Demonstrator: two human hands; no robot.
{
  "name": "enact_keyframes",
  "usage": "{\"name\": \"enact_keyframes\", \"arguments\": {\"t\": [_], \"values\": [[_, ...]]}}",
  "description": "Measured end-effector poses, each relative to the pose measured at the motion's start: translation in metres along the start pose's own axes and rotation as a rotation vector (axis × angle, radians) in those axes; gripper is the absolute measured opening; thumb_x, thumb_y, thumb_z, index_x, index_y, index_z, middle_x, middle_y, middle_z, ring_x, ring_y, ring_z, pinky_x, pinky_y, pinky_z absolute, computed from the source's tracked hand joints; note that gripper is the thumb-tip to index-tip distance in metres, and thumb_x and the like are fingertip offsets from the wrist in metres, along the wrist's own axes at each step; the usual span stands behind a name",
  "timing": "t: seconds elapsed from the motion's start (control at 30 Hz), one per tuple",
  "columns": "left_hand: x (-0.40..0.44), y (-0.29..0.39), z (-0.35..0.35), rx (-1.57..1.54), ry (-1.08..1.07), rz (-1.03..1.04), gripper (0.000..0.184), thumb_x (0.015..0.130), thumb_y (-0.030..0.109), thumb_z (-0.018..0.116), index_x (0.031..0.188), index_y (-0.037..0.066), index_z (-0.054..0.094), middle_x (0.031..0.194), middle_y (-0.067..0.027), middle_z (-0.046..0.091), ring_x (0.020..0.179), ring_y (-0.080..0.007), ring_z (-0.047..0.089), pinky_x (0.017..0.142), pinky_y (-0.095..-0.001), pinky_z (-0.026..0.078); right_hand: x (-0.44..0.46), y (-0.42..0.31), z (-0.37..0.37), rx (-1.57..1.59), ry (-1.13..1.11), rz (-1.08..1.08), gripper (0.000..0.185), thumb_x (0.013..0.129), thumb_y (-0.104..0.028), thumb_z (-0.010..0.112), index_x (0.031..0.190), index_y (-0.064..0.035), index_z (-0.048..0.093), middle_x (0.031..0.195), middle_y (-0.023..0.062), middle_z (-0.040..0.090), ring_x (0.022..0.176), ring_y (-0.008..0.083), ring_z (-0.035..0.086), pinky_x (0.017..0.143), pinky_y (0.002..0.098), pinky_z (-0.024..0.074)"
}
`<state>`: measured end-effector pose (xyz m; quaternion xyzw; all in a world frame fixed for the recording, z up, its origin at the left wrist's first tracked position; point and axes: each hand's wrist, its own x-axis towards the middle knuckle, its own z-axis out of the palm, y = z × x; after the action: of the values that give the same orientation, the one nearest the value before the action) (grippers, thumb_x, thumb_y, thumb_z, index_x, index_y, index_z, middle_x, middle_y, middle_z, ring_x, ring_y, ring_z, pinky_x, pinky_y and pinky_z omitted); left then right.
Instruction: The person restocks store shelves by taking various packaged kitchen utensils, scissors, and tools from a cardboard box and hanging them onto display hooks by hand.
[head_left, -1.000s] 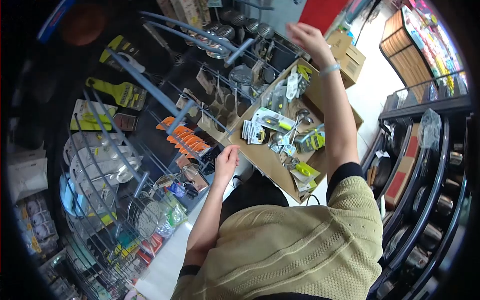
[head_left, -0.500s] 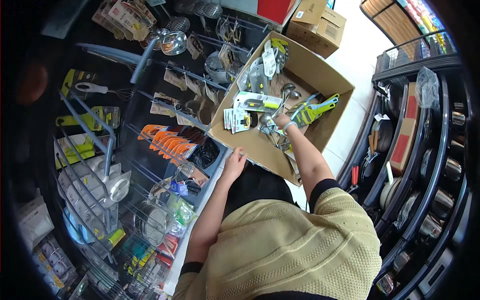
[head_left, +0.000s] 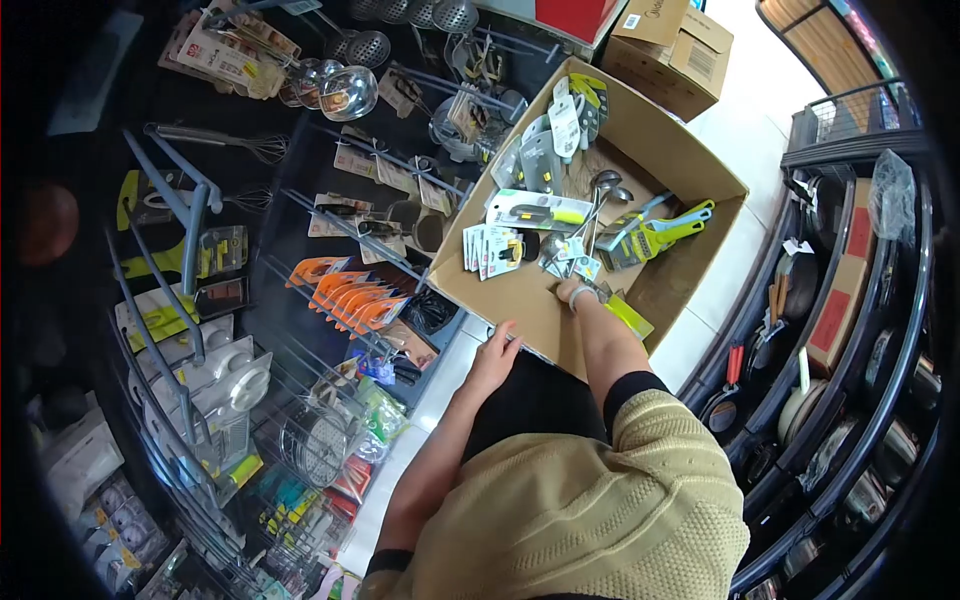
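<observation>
Partly hidden, both grips unclear, the right hand [head_left: 568, 289] sits inside a brown cardboard box [head_left: 685, 165], left hand [head_left: 494, 358] half-curled at its rim [head_left: 550, 361].

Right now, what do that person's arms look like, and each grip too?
Both arms have short, textured tan sleeves with black cuffs. A pale band goes round the right wrist; I see none on the left. The left grip and right grip are bare hands with no gloves.
</observation>
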<state>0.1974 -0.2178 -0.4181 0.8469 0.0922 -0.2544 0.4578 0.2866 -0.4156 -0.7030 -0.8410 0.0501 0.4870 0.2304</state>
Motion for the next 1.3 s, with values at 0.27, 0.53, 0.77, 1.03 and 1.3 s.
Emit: {"name": "enact_keyframes", "arguments": {"t": [0.27, 0.53, 0.77, 1.03, 1.3], "values": [[-0.001, -0.001, 0.004, -0.097, -0.057, -0.042, 0.038, 0.091, 0.021, 0.052, 0.124, 0.005, 0.044, 0.076, -0.0094, 0.059, 0.071, -0.0174, 0.06, 0.065, -0.0297, 0.047, -0.07, -0.009, -0.043, 0.229, 0.479, -0.015, 0.015, 0.075, -0.012, 0.058, 0.08, -0.0078, 0.072, 0.086, 0.0164, 0.067, 0.083, 0.0287, 0.065, 0.079, 0.0346, 0.05], [-0.008, 0.023, -0.001, -0.176, -0.204, -0.162, 0.041, 0.09, 0.023, 0.051, 0.126, 0.004, 0.045, 0.075, -0.0109, 0.062, 0.054, -0.0171, 0.06, 0.057, -0.0298, 0.049, -0.105, -0.006, -0.08, 0.505, 0.653, -0.205, 0.017, 0.074, 0.003, 0.058, 0.079, -0.0059, 0.071, 0.077, 0.0116, 0.068, 0.071, 0.0172, 0.065, 0.066, 0.0284, 0.051], [-0.006, 0.045, -0.003, -0.102, -0.165, -0.016, 0.038, 0.09, 0.025, 0.051, 0.122, 0.004, 0.048, 0.073, -0.0104, 0.061, 0.048, -0.0161, 0.056, 0.05, -0.0319, 0.047, -0.188, -0.051, -0.16, 0.818, 0.917, -0.58, 0.011, 0.079, 0.001, 0.06, 0.087, -0.0015, 0.067, 0.077, 0.0054, 0.067, 0.071, 0.0087, 0.062, 0.067, 0.0224, 0.0486], [-0.002, 0.107, -0.012, -0.825, -0.002, 0.117, 0.032, 0.092, 0.021, 0.051, 0.118, 0.001, 0.051, 0.076, -0.0049, 0.06, 0.062, -0.0118, 0.057, 0.059, -0.0257, 0.047, -0.264, -0.129, -0.203, 2.016, 0.459, -0.884, 0.019, 0.086, 0.002, 0.055, 0.104, 0.0016, 0.056, 0.098, 0.0112, 0.06, 0.093, 0.0215, 0.059, 0.085, 0.0313, 0.0506], [-0.003, 0.155, -0.072, -1.003, 0.236, 0.456, 0.023, 0.092, 0.013, 0.052, 0.111, 0.001, 0.056, 0.089, -0.0091, 0.063, 0.08, -0.0122, 0.059, 0.074, -0.0245, 0.047, -0.292, -0.175, -0.166, 2.166, -0.024, -0.633, 0.024, 0.086, 0.0, 0.055, 0.11, 0.0009, 0.052, 0.103, 0.0121, 0.056, 0.098, 0.0206, 0.056, 0.091, 0.0291, 0.0482]]}}
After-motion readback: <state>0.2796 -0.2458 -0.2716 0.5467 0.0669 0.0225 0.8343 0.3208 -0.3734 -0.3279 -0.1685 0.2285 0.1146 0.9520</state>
